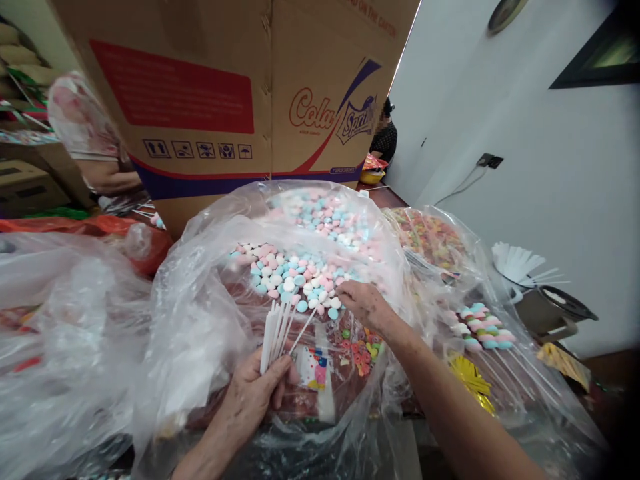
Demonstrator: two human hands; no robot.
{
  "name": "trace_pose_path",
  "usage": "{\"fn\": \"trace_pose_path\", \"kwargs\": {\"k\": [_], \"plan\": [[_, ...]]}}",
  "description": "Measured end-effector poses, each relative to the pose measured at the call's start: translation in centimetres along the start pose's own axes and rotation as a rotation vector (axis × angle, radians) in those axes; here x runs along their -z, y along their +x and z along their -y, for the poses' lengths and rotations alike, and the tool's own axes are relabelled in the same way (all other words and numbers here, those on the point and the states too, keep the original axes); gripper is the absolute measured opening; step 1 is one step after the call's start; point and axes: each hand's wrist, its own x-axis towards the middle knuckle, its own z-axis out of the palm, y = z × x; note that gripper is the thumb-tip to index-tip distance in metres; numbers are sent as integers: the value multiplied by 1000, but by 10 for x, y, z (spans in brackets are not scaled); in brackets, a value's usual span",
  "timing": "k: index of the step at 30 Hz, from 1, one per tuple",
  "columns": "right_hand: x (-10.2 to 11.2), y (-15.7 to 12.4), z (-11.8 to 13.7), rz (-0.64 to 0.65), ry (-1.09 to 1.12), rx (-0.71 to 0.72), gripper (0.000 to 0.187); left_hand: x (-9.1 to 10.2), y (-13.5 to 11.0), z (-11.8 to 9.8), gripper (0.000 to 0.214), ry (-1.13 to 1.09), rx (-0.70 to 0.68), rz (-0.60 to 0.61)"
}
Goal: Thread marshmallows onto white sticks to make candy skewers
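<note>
My left hand (257,383) is closed around a bundle of thin white sticks (274,333), one of which slants out to the right. My right hand (367,303) reaches over a heap of pink, blue and white marshmallows (285,273), its fingers curled down at the near edge of the heap. Whatever lies between those fingertips is hidden. The marshmallows rest in a large clear plastic bag (185,293), spread open. Below my right hand lie small red and green gummy rings (367,350). A colourful printed packet (313,367) sits beside my left hand.
A large cardboard carton (200,87) stands behind the bag. To the right are finished-looking marshmallow skewers (485,327), yellow foil ties (470,380), a jug (550,307) with white sticks (517,260), and bagged gummies (430,233). Two other people are beyond the carton, left (95,133) and right.
</note>
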Motion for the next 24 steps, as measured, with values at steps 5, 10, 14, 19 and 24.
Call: {"fn": "trace_pose_path", "kwargs": {"k": [5,10,14,19,24], "plan": [[0,-10,4,-29,-78,-102,24,0,-2,-5,33,78,14,42],[-5,-13,2,-71,-89,-162,20,0,-2,-4,32,63,16,10],[-21,-9,1,-102,-135,-71,15,-1,-1,-2,31,46,16,20],[-42,-5,2,-118,-254,27,20,-2,-2,-5,34,43,21,13],[-35,-12,7,-321,-221,-7,12,2,0,5,32,21,-6,31]]}}
